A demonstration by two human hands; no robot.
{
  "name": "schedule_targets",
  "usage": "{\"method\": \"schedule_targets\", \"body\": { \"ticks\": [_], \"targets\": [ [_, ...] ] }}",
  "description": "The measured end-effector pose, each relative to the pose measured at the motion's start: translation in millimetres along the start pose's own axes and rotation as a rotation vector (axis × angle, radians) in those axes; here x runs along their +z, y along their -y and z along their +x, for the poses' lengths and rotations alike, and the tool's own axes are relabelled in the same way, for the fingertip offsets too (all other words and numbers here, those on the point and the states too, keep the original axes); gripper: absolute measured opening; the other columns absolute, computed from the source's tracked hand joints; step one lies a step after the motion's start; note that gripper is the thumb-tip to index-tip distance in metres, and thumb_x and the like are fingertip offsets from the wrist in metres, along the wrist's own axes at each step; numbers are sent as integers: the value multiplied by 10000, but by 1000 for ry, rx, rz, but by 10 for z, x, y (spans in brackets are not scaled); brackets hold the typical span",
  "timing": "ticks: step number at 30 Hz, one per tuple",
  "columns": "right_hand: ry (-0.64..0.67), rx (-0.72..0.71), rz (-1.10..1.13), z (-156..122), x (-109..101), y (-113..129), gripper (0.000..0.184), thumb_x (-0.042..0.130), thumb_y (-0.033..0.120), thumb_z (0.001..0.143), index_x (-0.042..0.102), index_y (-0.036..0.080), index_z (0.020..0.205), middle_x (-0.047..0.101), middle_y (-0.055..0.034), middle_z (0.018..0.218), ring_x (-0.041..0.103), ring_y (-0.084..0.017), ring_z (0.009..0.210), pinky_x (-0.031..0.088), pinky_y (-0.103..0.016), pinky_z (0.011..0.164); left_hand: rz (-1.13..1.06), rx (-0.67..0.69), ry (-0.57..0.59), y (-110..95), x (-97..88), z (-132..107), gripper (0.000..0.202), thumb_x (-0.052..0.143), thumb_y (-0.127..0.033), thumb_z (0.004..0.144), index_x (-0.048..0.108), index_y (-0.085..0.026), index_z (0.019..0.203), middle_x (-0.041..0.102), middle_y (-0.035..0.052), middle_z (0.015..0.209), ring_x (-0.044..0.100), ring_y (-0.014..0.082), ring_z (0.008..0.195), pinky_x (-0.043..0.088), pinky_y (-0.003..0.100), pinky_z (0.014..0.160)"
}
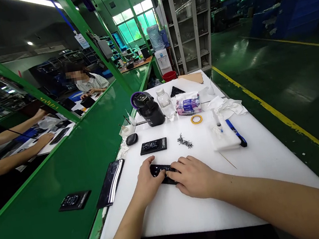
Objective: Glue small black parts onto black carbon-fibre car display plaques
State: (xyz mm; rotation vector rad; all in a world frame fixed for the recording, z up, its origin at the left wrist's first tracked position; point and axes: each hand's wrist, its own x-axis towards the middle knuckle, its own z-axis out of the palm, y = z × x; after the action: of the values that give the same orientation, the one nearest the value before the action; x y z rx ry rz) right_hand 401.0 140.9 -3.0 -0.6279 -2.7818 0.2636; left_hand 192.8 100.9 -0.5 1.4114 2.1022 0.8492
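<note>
A small black rectangular panel (pixel 165 180) with a shiny raised middle lies on the white work surface. My left hand (pixel 149 178) grips its left end, with the thumb on its top. Curled over its right part is my right hand (pixel 194 175), fingertips pressing on the top. What the fingertips touch there is too small to make out. Just beyond, a similar black panel (pixel 153 146) lies flat, beside a loose pile of small black strips (pixel 185 141). Left of my hands, a glossy black tablet-like slab (pixel 111 183) rests at the table edge.
A black flask (pixel 147 109), clear bottle (pixel 166 104) and purple pouch (pixel 188 104) stand at the back. Yellow tape (pixel 196 119), a blue cutter (pixel 235 132) and a thin stick (pixel 228 160) lie rightward. Another black panel (pixel 75 200) sits on the green conveyor (pixel 38 193); co-workers sit across.
</note>
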Motion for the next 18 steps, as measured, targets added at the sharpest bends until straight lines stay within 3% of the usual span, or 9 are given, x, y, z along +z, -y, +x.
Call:
{"method": "schedule_targets", "body": {
  "ticks": [7,18],
  "targets": [
    [10,-42,45,-36,21,-53,441,507,310,945,516,157,1358,589,-115,1262,505,-271,1101,436,-421,894,-3,-5,5,-7,1,-12,613,684,-334,699,530,-199,1278,564,121,1350,502,313,1274,359,487,1092],
    [9,-13,0,-23,22,-10,386,490,254,922,550,156,1290,613,-101,1187,517,-273,1032,425,-412,812,-12,22,23,-51,0,-29,535,636,-330,729,554,-198,1241,591,101,1304,542,300,1220,390,475,1067]
  ]
}}
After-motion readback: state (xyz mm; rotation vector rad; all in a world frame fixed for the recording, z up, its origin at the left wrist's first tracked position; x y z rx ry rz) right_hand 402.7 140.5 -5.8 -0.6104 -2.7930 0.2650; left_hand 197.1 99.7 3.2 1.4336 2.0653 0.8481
